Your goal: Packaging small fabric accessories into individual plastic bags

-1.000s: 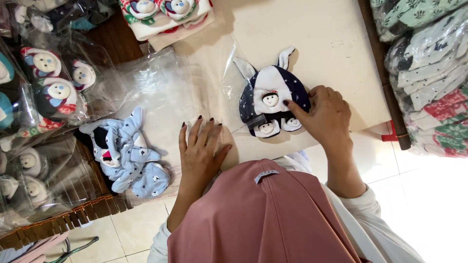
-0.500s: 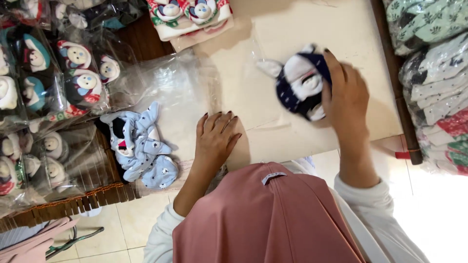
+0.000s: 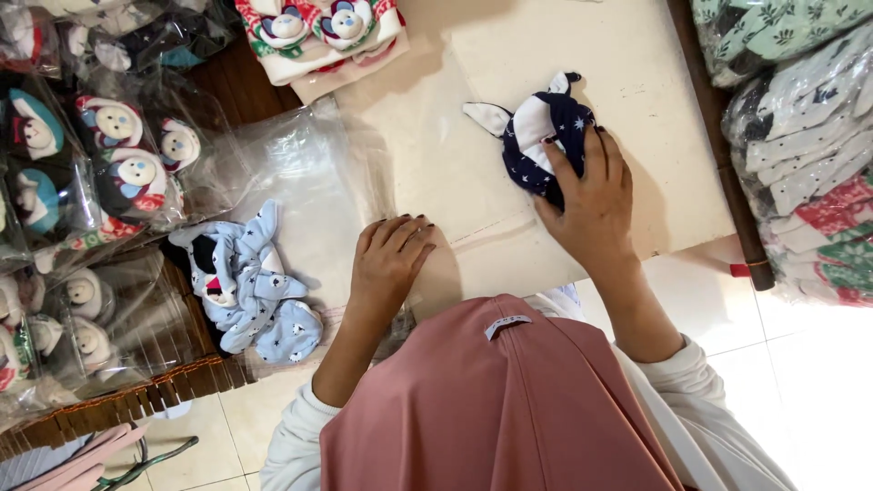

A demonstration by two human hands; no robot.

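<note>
— head view, far left first: stacked clear packets of doll-faced baby hats (image 3: 118, 173), some red and teal, piled on a dark wooden mat (image 3: 245, 86). anything loose?

— yes, just right of those: light blue star-print baby hats (image 3: 250, 291), out of any bag, heaped at the mat's lower edge. partly lying on a clear plastic bag (image 3: 300, 186), spread flat and crinkled.

— and the left hand (image 3: 391, 259)?

— resting palm down on the cream board (image 3: 637, 73), at the bag's right edge. fingers curled loosely together, dark nails showing. pinching nothing visible; touching bag or only board, cannot tell.

— above that?

— top centre: folded red-and-white knit pieces with bear faces (image 3: 318, 27), lying at the board's upper left corner.

— moving right?

— navy star-print hat with white ears (image 3: 536, 132), on the board, right of centre, well apart from the blue heap. one white ear pointing left, one small tip pointing up.

— right hand (image 3: 591, 205)?

— laid over the hat's lower right part, fingers spread and bent onto the navy fabric, gripping it from above against the board.

— far right?

— bagged folded cloths (image 3: 800, 136), green, grey and red patterns, stacked beyond the board's dark edge. pink headscarf (image 3: 491, 400) filling bottom centre, pale floor tiles (image 3: 809, 382) beside.
</note>
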